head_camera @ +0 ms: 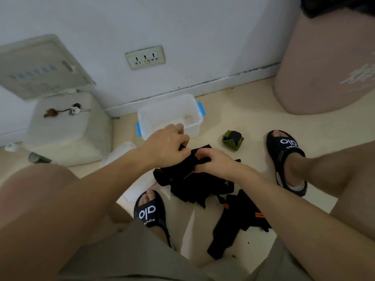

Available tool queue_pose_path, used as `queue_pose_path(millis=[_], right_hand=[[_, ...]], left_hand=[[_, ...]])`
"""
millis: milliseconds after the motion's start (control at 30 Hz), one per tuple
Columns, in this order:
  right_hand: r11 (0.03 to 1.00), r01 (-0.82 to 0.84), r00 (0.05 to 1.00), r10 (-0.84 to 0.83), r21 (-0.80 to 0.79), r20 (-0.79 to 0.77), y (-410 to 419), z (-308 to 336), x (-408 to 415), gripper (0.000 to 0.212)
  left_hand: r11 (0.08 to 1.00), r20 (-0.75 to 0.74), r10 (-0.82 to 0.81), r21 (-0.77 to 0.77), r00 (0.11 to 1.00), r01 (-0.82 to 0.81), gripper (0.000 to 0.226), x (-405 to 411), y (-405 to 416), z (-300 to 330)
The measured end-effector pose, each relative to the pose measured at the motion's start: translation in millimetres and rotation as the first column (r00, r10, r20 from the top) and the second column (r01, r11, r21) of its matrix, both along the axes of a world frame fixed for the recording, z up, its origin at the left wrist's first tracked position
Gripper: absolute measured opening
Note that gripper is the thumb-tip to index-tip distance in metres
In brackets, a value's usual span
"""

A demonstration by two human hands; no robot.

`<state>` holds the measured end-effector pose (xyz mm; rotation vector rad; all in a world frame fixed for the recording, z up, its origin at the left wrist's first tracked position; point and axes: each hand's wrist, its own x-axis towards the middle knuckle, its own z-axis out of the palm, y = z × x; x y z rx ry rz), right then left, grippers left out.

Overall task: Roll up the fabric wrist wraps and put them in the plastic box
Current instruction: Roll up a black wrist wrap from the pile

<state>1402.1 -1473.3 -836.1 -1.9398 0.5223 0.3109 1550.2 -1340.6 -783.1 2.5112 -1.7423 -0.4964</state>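
Seen from above, squatting over a pale cream floor (239, 118) that meets a white wall (182, 27) along a scuffed, dark-specked baseboard (203, 88). Both hands meeting over the middle of the floor: left hand (168, 147), ring on one finger, curled round one end of a black wrap (194, 157); right hand (215, 161) pinching the same strip just beside it, fingers bent over the fabric. Below the hands, more black wraps (203, 185) heaped loosely on the floor, and nearer the body a flat black one with orange stripes (233, 224). Clear plastic box (194, 126) with blue clips standing open just past the left hand, close to the baseboard, nothing visible inside. Green roll (233, 140) lying on the floor right of the box, apart from it and from the heap. Black slides on both feet, left slide (150, 213) beside the heap, right slide (288, 159) toward the floor's right edge. White lid (140, 189) partly under the left arm. Triple socket (144, 57) in the wall above the box. At the floor's left edge a white case (67, 128) with keys (67, 112) on top, a grey panel (40, 65) on the wall behind it. Pink bin (328, 63) in the far right corner.
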Motion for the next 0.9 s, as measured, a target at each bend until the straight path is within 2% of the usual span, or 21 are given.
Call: queue_pose_path(millis=[100, 200, 300, 367, 433, 500, 533, 600, 700, 733, 767, 833, 900], right_hand=[[0.996, -0.063, 0.996, 0.067, -0.060, 0.064, 11.3, 13.9, 5.3, 0.014], [0.995, -0.040, 0.994, 0.049, -0.097, 0.099, 16.0, 27.6, 10.5, 0.018], [0.998, 0.065, 0.989, -0.066, 0.012, 0.132, 16.9, 36.8, 15.0, 0.019], [0.992, 0.111, 0.983, -0.117, 0.050, 0.139, 18.2, 42.1, 18.1, 0.018], [0.989, 0.139, 0.977, -0.147, 0.057, 0.155, 18.9, 46.5, 20.2, 0.019], [0.979, 0.188, 0.963, -0.200, 0.082, 0.182, 17.0, 49.6, 21.1, 0.026], [0.971, 0.217, 0.952, -0.234, 0.106, 0.196, 14.9, 51.2, 21.3, 0.030], [0.953, 0.275, 0.925, -0.298, 0.124, 0.238, 9.6, 52.0, 22.0, 0.034], [0.947, 0.316, 0.900, -0.281, -0.055, 0.334, 4.7, 43.7, 19.8, 0.043], [0.940, 0.313, 0.905, -0.252, -0.135, 0.342, 3.8, 39.3, 18.4, 0.046], [0.932, 0.294, 0.923, -0.218, -0.212, 0.318, 3.2, 35.5, 17.1, 0.047], [0.936, 0.180, 0.976, -0.132, -0.302, 0.173, 1.9, 25.8, 14.6, 0.050], [0.960, 0.036, 0.999, -0.042, -0.278, -0.015, 3.1, 18.5, 13.1, 0.054]], left_hand=[[0.988, 0.028, -0.102, 0.116, 0.994, 0.098, 0.025, 5.0, 22.3, 23.0], [0.988, -0.032, -0.115, 0.097, 0.993, 0.117, 0.028, 12.4, 39.9, 32.7], [0.984, -0.092, -0.092, 0.148, 0.992, 0.105, 0.023, 19.6, 47.3, 33.5], [0.988, -0.195, -0.034, 0.140, 0.980, 0.062, 0.020, 19.9, 49.8, 29.2], [0.993, -0.419, 0.113, 0.058, 0.901, -0.098, 0.014, 18.2, 49.0, 28.9], [0.956, -0.636, 0.224, -0.004, 0.738, -0.293, 0.020, 17.6, 46.0, 34.6], [0.936, -0.692, 0.240, -0.022, 0.681, -0.351, 0.025, 17.9, 44.7, 38.5], [0.911, -0.740, 0.245, -0.047, 0.627, -0.411, 0.031, 16.8, 41.8, 43.4], [0.894, -0.778, 0.267, -0.021, 0.568, -0.448, 0.036, 14.5, 37.0, 39.7], [0.910, -0.735, 0.265, -0.024, 0.624, -0.414, 0.037, 14.0, 35.6, 35.3], [0.937, -0.639, 0.250, -0.030, 0.728, -0.348, 0.039, 14.4, 35.3, 30.6], [0.974, -0.416, 0.216, 0.029, 0.883, -0.225, 0.042, 18.1, 35.8, 24.2], [0.979, -0.288, 0.196, 0.112, 0.937, -0.170, 0.046, 22.6, 36.4, 22.9]])
